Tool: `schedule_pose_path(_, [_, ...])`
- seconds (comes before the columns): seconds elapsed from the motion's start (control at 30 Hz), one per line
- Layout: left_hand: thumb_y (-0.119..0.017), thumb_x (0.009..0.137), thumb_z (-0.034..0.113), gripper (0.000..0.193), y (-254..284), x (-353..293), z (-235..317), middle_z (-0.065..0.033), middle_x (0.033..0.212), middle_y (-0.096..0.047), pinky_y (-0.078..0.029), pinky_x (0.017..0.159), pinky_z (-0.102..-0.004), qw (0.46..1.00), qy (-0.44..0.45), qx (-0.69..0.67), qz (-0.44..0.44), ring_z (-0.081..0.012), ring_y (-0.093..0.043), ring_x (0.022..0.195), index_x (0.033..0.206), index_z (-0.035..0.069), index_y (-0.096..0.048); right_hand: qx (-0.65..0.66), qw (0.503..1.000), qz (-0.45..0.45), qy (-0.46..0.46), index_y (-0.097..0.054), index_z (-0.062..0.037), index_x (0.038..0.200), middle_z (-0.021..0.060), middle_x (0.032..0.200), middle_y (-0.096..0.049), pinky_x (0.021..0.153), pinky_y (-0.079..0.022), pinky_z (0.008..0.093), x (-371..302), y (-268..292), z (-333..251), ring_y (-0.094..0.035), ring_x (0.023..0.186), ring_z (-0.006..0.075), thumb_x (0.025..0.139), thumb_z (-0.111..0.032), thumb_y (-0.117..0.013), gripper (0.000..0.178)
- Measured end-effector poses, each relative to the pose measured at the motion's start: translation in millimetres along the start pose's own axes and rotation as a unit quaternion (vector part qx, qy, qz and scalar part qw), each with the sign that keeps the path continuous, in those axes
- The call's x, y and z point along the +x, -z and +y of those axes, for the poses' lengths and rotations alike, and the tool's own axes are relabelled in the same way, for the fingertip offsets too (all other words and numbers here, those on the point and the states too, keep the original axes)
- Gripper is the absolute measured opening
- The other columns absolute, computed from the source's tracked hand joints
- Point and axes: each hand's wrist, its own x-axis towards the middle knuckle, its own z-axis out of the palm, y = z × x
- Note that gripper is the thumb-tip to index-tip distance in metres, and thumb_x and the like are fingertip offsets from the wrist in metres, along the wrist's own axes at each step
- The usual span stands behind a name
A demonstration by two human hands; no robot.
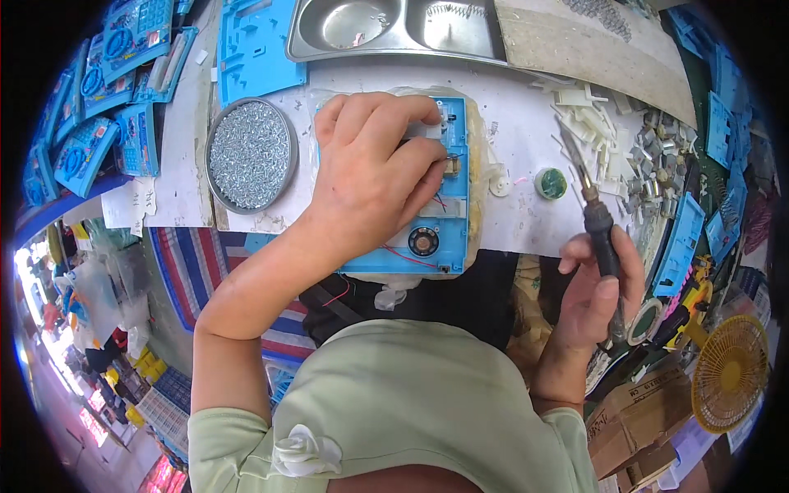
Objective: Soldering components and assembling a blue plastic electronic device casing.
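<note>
A blue plastic housing [458, 234] lies on a pale, padded-looking base in front of me. Inside it are a small round black speaker [423, 241], thin red wires [408, 258] and a small metal part [451, 166]. My left hand [370, 164] reaches over the housing and covers much of its left side. Its fingers are curled, thumb and forefinger close together beside the metal part; what they grip is hidden. Off to the right, my right hand [604, 283] is closed around the dark handle of a soldering iron [602, 234]. The iron's tip points up and away, apart from the housing.
Left of the housing stands a round tray of small screws [251, 154]. A steel tray [394, 51] with springs is at the back. Rightward lie a small green-filled pot [551, 183], white plastic parts [596, 123] and metal cylinders [653, 156]. Blue housings [136, 33] pile up far left.
</note>
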Motion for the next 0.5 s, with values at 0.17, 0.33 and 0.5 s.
schedule_pose_path(0.17, [-0.082, 0.066, 0.008, 0.025, 0, 1, -1, -0.0029, 0.113, -0.064, -0.039, 0.088, -0.0392, 1.0, -0.001, 0.0, -0.001, -0.0223, -0.057, 0.089, 0.088, 0.014, -0.071, -0.041, 0.997, -0.003, 0.067, -0.058, 0.002, 0.121, 0.0096, 0.081, -0.06, 0.066, -0.045, 0.0271, 8, -7, 4, -0.055, 0.072, 0.0149, 0.091, -0.021, -0.078, 0.043])
schedule_pose_path(0.33, [-0.082, 0.066, 0.008, 0.025, 2, 2, 0, -0.0034, 0.113, -0.064, -0.039, 0.086, -0.0389, 1.0, 0.001, 0.0, -0.009, -0.022, -0.057, 0.088, 0.088, 0.013, -0.071, -0.031, 0.993, -0.022, 0.114, -0.056, -0.0027, 0.104, 0.0035, 0.072, -0.052, 0.058, -0.036, 0.0265, 16, -11, 6, -0.047, 0.065, 0.0124, 0.089, -0.015, -0.08, 0.031])
schedule_pose_path(0.5, [-0.082, 0.066, 0.007, 0.026, 2, 3, 1, -0.0043, 0.112, -0.064, -0.04, 0.085, -0.0387, 1.0, 0.0, 0.001, -0.011, -0.0223, -0.057, 0.088, 0.089, 0.013, -0.072, -0.032, 0.992, -0.026, 0.116, -0.056, -0.0037, 0.102, 0.0035, 0.072, -0.052, 0.056, -0.034, 0.0264, 19, -13, 6, -0.045, 0.063, 0.0124, 0.089, -0.013, -0.078, 0.028])
